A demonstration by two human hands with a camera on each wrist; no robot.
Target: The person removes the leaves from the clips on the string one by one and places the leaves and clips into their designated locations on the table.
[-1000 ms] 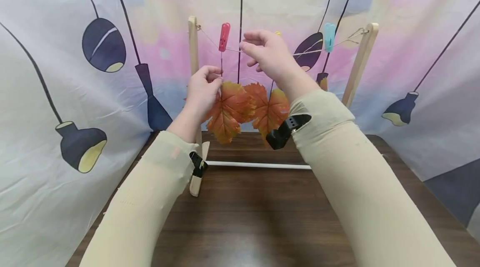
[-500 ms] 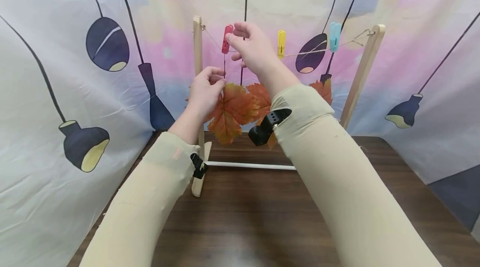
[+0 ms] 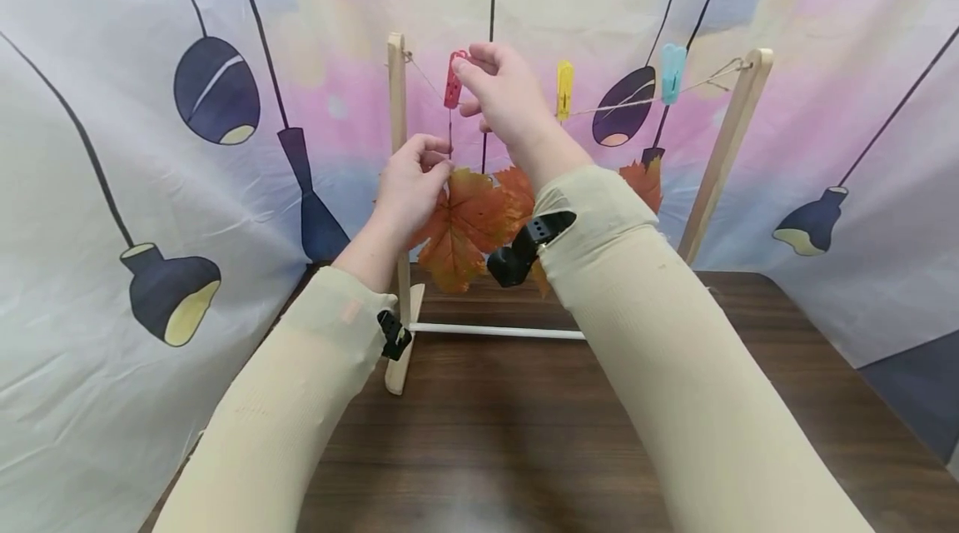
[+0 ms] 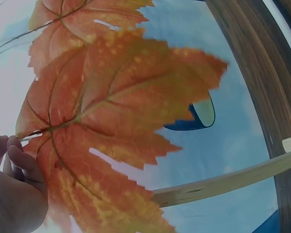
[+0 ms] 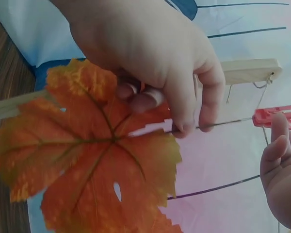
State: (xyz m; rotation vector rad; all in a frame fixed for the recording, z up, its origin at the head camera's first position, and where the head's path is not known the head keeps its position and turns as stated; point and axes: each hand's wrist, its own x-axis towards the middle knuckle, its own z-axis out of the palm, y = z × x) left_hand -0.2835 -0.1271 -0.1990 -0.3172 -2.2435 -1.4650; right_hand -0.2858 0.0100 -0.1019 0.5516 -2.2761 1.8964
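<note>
The left hand (image 3: 410, 187) is pinching the stem (image 3: 450, 129) of the orange leaf (image 3: 470, 225) below the red peg (image 3: 453, 85), which the right hand (image 3: 508, 92) is pinching! Pegwork is apparently underway, the next move likely calling for a squeeze, stem steady.

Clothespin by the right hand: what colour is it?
The clothespin is red, seen best in the right wrist view.

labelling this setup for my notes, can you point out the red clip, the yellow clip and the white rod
Red clip (image 3: 453, 88): head view, lower half of its body
Yellow clip (image 3: 564, 89): head view, middle of its body
White rod (image 3: 496, 331): head view, middle of its visible length
</note>
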